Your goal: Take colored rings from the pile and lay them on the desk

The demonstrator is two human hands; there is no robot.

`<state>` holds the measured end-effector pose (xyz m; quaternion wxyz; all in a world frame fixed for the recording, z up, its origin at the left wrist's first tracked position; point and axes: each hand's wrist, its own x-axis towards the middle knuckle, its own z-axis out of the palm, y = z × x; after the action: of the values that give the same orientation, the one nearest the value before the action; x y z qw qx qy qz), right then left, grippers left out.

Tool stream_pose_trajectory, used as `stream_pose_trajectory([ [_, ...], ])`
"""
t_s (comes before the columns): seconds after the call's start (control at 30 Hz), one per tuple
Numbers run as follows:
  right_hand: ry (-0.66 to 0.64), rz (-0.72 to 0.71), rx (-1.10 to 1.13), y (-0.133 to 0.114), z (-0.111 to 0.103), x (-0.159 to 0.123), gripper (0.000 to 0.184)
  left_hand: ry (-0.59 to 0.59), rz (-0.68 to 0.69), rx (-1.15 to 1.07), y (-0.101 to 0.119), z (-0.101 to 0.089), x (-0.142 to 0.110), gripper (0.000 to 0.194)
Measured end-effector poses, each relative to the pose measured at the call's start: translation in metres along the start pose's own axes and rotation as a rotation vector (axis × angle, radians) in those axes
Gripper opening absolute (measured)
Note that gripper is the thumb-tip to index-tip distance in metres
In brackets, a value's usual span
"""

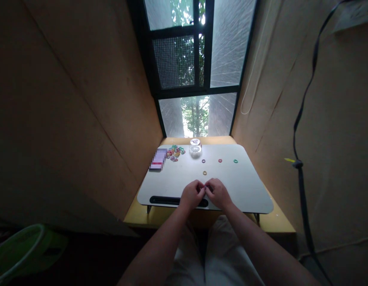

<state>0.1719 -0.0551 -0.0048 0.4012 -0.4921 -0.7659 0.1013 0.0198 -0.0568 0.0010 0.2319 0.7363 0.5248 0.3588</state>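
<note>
My left hand (193, 194) and my right hand (217, 193) meet over the front part of a white lap table (240, 186). On both, the fingers are pinched together, tip to tip. Whatever they hold is too small and too hidden to name. Just beyond my fingers lies a yellow ring-shaped band (204, 173), like a small hair tie. Farther back sit a purple band (203, 161), a red band (220, 161) and a green band (235, 161), spaced apart in a row.
A heap of mixed coloured bands (175, 152) lies at the back left, beside a blurred-out phone-like object (158, 159). A clear round container (195, 150) stands at the back. The table has a black slot (163, 200) along its front. A dark strap (303, 198) hangs at right.
</note>
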Motion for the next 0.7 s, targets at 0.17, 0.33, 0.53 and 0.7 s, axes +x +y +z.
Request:
stream_pose_trajectory([
  [0.17, 0.011, 0.027, 0.008, 0.0026, 0.0013, 0.0002, 0.005, -0.001, -0.006, -0.007, 0.0012, -0.0008, 0.0000, 0.012],
  [0.33, 0.027, 0.038, 0.013, 0.0041, 0.0024, 0.0001, 0.006, 0.003, -0.011, -0.002, 0.0020, -0.0012, 0.0000, 0.012],
  [0.53, 0.044, 0.035, 0.006, 0.0042, 0.0027, -0.0002, 0.007, 0.009, -0.008, -0.003, 0.0011, -0.0005, -0.0001, 0.011],
  [0.7, 0.049, 0.049, 0.005, 0.0059, 0.0041, -0.0010, 0.007, 0.007, -0.010, -0.003, 0.0008, -0.0006, -0.0001, 0.011],
])
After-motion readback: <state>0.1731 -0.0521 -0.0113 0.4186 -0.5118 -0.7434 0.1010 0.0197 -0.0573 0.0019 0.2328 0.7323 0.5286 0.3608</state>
